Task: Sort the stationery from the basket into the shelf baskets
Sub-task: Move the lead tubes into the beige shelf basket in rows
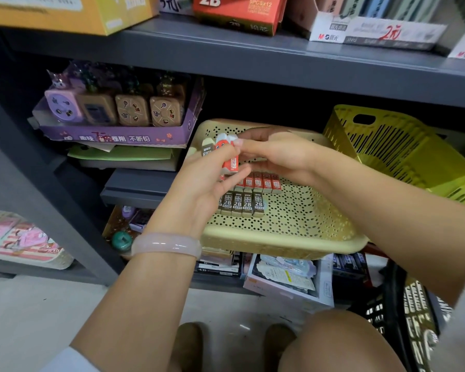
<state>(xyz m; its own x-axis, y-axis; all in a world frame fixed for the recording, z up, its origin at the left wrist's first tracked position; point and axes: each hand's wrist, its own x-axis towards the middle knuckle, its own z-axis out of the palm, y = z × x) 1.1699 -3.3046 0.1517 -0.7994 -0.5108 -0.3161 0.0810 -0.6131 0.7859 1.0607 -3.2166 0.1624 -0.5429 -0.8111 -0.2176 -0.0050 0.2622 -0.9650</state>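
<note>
Both hands meet over the far left corner of the cream perforated basket (279,237). The left hand (207,183) has its fingers curled round a red-and-white eraser (230,159) plus a brown-sleeved one (206,147) just left of it, and the right hand (274,154) pinches the red one's top end with its fingertips. Below them, inside the basket, sit a row of red erasers (263,182) and, nearer, a row of brown 2B erasers (242,204). A yellow-green basket (387,146) tilts on the right.

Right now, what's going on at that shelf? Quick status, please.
Left hand grips erasers. Right hand pinches their top. Beige basket holds two neat rows. Nothing blocking it.
</note>
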